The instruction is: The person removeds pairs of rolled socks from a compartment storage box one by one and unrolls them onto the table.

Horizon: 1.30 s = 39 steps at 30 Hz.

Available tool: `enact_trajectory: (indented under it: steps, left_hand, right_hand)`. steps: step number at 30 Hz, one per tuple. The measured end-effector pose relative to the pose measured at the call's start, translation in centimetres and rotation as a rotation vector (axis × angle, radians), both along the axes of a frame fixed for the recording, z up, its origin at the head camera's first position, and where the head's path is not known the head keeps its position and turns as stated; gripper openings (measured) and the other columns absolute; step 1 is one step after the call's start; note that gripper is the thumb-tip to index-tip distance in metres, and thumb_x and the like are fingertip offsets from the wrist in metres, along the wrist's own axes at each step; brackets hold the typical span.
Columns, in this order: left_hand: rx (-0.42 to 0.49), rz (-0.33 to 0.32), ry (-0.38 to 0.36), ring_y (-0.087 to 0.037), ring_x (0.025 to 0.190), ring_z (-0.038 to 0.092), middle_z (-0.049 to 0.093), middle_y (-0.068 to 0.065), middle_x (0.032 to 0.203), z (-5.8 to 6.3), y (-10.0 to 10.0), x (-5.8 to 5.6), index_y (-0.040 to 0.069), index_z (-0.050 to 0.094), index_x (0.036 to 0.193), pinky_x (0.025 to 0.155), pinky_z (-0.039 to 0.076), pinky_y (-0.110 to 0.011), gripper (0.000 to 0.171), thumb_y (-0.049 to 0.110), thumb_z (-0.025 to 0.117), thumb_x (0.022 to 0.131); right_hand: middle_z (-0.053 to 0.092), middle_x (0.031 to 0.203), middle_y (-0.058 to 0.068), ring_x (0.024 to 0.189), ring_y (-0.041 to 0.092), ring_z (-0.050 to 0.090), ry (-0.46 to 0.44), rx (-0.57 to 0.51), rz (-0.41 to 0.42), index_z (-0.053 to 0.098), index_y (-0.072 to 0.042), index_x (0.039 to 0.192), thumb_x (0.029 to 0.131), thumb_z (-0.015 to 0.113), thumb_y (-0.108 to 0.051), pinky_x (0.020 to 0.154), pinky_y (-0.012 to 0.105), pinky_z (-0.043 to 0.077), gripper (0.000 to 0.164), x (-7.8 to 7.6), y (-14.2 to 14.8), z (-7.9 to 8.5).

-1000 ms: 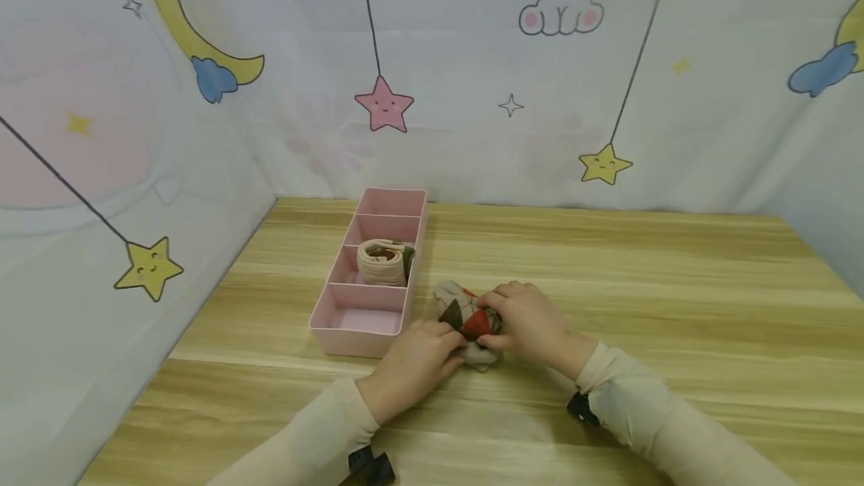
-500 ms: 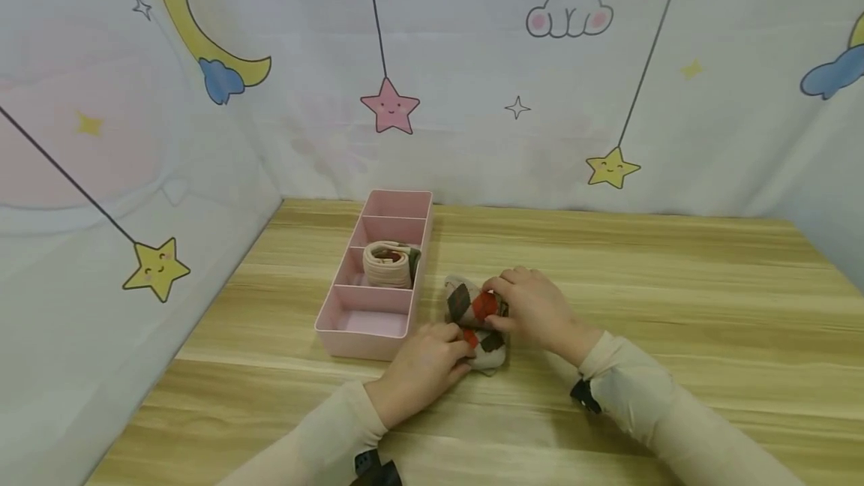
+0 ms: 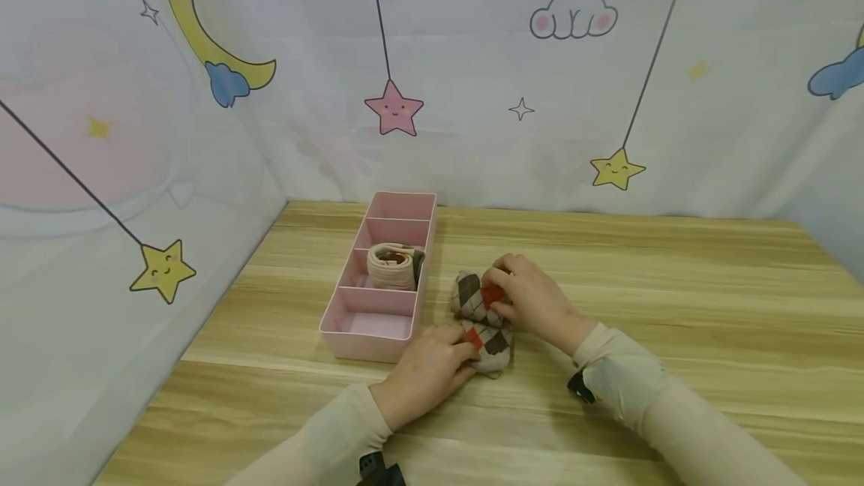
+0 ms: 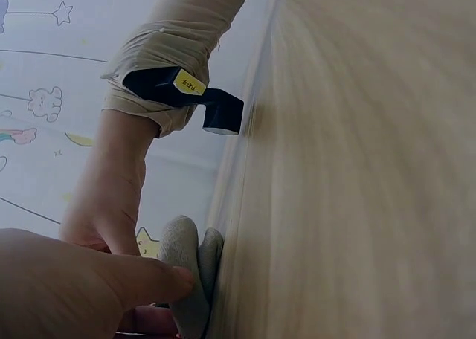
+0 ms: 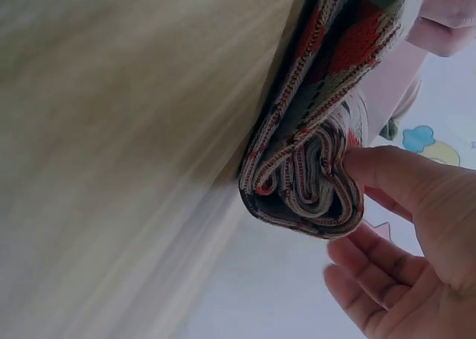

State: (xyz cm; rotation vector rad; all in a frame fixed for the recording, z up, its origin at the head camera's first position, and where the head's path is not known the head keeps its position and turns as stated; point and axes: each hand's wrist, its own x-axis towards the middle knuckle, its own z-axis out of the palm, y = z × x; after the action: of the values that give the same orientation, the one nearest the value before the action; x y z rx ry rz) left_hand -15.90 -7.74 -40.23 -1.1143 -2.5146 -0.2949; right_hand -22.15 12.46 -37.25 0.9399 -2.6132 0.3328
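A beige argyle sock [image 3: 493, 347] with red and dark diamonds lies partly rolled on the table. In the right wrist view, layers of the rolled sock [image 5: 316, 183] show as a spiral from the side. My right hand [image 3: 536, 302] holds the rolled far part, thumb on one side and fingers on the other. At the flat near end, my left hand [image 3: 428, 366] pinches the sock's edge. The left wrist view shows my left thumb against the pale rounded sock end [image 4: 184, 268]; the other left fingers are mostly hidden there.
Just left of the sock stands a pink divided box [image 3: 364, 347]. One of its middle compartments holds a rolled beige sock [image 3: 391, 272]. Behind the wooden table [image 3: 641, 268] hangs a white printed cloth [image 3: 466, 163], which also closes off the left side.
The rolled part has shifted slightly away from me with my right hand, and more of the flat near end shows. My left hand stays at that end. The whole view has drifted a little.
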Motion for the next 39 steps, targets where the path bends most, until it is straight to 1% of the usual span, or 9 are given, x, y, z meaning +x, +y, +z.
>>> enact_trajectory:
  steps: [5,12,16,20,24,27,31,34,39]
  left_hand:
    - [-0.008,-0.001,-0.011,-0.013,0.086,0.060,0.062,0.004,0.087,0.1,0.0,0.0,0.019,0.070,0.084,0.077,0.047,-0.029,0.012,0.027,0.077,0.078]
    - [0.002,-0.004,-0.035,-0.013,0.086,0.060,0.061,0.004,0.087,0.1,0.0,0.0,0.019,0.070,0.085,0.077,0.047,-0.029,0.012,0.026,0.077,0.078]
    - [0.011,-0.004,-0.031,-0.013,0.085,0.059,0.060,0.004,0.087,0.1,0.0,0.0,0.019,0.070,0.084,0.077,0.047,-0.029,0.012,0.026,0.078,0.077]
    - [0.024,0.001,-0.029,-0.014,0.087,0.059,0.060,0.003,0.088,0.0,0.0,0.0,0.019,0.071,0.084,0.079,0.047,-0.029,0.013,0.025,0.078,0.077]
    - [0.043,0.005,-0.044,-0.014,0.090,0.059,0.060,0.002,0.092,-0.1,0.0,0.0,0.018,0.072,0.084,0.081,0.046,-0.030,0.012,0.024,0.079,0.076]
    - [0.049,0.001,-0.049,-0.014,0.089,0.059,0.061,0.003,0.091,-0.1,0.0,0.0,0.018,0.071,0.084,0.081,0.046,-0.030,0.012,0.024,0.079,0.076]
    - [0.044,-0.008,-0.050,-0.014,0.087,0.059,0.062,0.004,0.088,-0.1,-0.1,0.0,0.019,0.069,0.083,0.079,0.046,-0.029,0.013,0.024,0.078,0.076]
    - [0.040,-0.016,-0.057,-0.013,0.086,0.059,0.063,0.005,0.088,0.0,-0.1,0.0,0.019,0.068,0.084,0.079,0.046,-0.029,0.013,0.024,0.078,0.076]
    - [0.034,-0.022,-0.061,-0.012,0.085,0.058,0.062,0.005,0.087,-0.1,-0.1,0.0,0.020,0.068,0.084,0.077,0.046,-0.028,0.013,0.024,0.078,0.077]
  right_hand:
    - [0.061,0.096,0.005,0.089,0.023,0.054,0.067,0.034,-0.013,0.071,-0.013,0.095,0.074,0.082,-0.017,0.078,0.038,0.046,0.024,0.0,-0.1,0.0]
    - [0.067,0.090,0.002,0.084,0.021,0.055,0.033,0.100,-0.023,0.074,-0.011,0.098,0.082,0.073,-0.023,0.072,0.034,0.042,0.020,0.2,-0.1,0.4]
    - [0.069,0.093,0.002,0.089,0.022,0.058,0.027,0.171,-0.030,0.074,-0.011,0.101,0.082,0.071,-0.037,0.077,0.037,0.044,0.032,0.4,-0.2,0.6]
    - [0.068,0.099,0.002,0.097,0.023,0.058,0.062,0.321,-0.063,0.071,-0.012,0.109,0.079,0.071,-0.051,0.085,0.040,0.045,0.049,0.7,-0.4,0.6]
    - [0.066,0.101,0.003,0.099,0.023,0.057,0.129,0.410,-0.080,0.067,-0.011,0.112,0.078,0.072,-0.052,0.086,0.039,0.044,0.054,1.0,-0.7,0.5]
    - [0.066,0.096,0.004,0.094,0.023,0.057,0.169,0.391,-0.080,0.064,-0.010,0.106,0.078,0.074,-0.045,0.083,0.038,0.044,0.047,1.0,-0.9,0.3]
    - [0.065,0.089,0.006,0.087,0.024,0.057,0.179,0.348,-0.088,0.057,-0.009,0.096,0.078,0.074,-0.033,0.079,0.038,0.044,0.034,0.7,-0.8,0.2]
    - [0.065,0.090,0.007,0.088,0.025,0.058,0.148,0.329,-0.109,0.057,-0.009,0.096,0.080,0.073,-0.029,0.080,0.038,0.044,0.031,0.4,-0.6,0.3]
    - [0.067,0.099,0.007,0.095,0.026,0.058,0.073,0.299,-0.151,0.063,-0.007,0.104,0.082,0.071,-0.026,0.086,0.040,0.045,0.029,-0.1,-0.1,0.5]
